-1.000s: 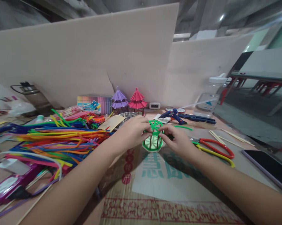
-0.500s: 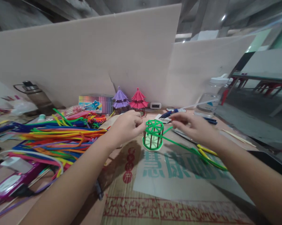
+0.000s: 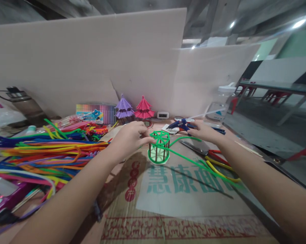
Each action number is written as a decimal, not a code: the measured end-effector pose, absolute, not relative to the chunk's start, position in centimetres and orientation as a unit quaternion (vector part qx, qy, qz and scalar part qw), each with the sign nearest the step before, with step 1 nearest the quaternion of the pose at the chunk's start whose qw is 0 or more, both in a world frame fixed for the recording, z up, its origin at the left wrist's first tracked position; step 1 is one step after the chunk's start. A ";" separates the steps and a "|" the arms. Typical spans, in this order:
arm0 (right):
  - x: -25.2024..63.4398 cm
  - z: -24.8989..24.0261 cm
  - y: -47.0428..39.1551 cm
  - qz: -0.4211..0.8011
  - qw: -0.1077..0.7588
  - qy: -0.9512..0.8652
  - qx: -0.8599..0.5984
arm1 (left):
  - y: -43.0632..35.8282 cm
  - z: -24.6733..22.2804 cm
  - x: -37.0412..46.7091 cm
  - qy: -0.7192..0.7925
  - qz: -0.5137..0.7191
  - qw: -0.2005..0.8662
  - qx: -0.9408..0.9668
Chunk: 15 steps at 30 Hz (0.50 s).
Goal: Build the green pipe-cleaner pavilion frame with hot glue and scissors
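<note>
In the middle stands a small round frame (image 3: pixel 159 137) of green pipe cleaners on brown upright sticks, over a pale base with a green rim. My left hand (image 3: pixel 132 139) is at its upper left, thumb and fingers closed on the green top edge. From the frame, a long green pipe cleaner (image 3: pixel 188 157) runs right, and a shorter green strand curves above it. Behind and to the right lies a blue glue gun (image 3: pixel 177 124). My right hand (image 3: pixel 205 131) has its fingers closed about the glue gun's handle end, which they partly hide.
Bundles of coloured pipe cleaners (image 3: pixel 53 149) cover the left. A purple paper pavilion (image 3: pixel 124 108) and a red one (image 3: pixel 144 108) stand behind. Scissors (image 3: pixel 196 146) and yellow-handled pliers (image 3: pixel 219 166) lie at right, near a clear jar (image 3: pixel 217 108). Printed cardboard (image 3: pixel 168 203) lies in front.
My right hand has moved onto the glue gun's handle end. The shorter green strand now shows fully, curving right. My left hand stays at the frame; the whole view has shifted slightly.
</note>
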State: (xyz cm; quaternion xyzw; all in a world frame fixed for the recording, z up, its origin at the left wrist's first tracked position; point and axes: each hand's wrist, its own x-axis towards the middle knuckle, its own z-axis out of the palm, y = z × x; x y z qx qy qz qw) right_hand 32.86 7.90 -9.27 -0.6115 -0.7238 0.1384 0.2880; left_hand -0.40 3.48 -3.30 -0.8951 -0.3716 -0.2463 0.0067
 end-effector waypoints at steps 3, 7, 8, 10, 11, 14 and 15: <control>32.5 -10.6 9.9 0.135 0.290 -0.709 -0.628 | 3.5 -3.4 -0.3 -0.353 -0.221 0.004 -0.909; 31.6 -12.1 11.5 0.136 0.285 -0.685 -0.656 | 3.1 -3.6 0.0 -0.350 -0.174 0.025 -0.920; 31.4 -12.5 11.7 0.133 0.285 -0.676 -0.666 | 3.0 -3.7 0.2 -0.351 -0.165 0.030 -0.921; 31.0 -12.9 12.0 0.123 0.289 -0.657 -0.686 | 2.8 -3.9 0.4 -0.352 -0.162 0.029 -0.922; 30.8 -13.0 12.1 0.119 0.292 -0.647 -0.694 | 2.7 -4.1 0.6 -0.352 -0.162 0.028 -0.921; 30.6 -13.0 11.4 0.112 0.308 -0.621 -0.712 | 2.7 -4.6 0.8 -0.353 -0.174 0.026 -0.919; 30.6 -12.9 10.8 0.114 0.317 -0.615 -0.713 | 2.8 -4.7 0.8 -0.352 -0.182 0.024 -0.918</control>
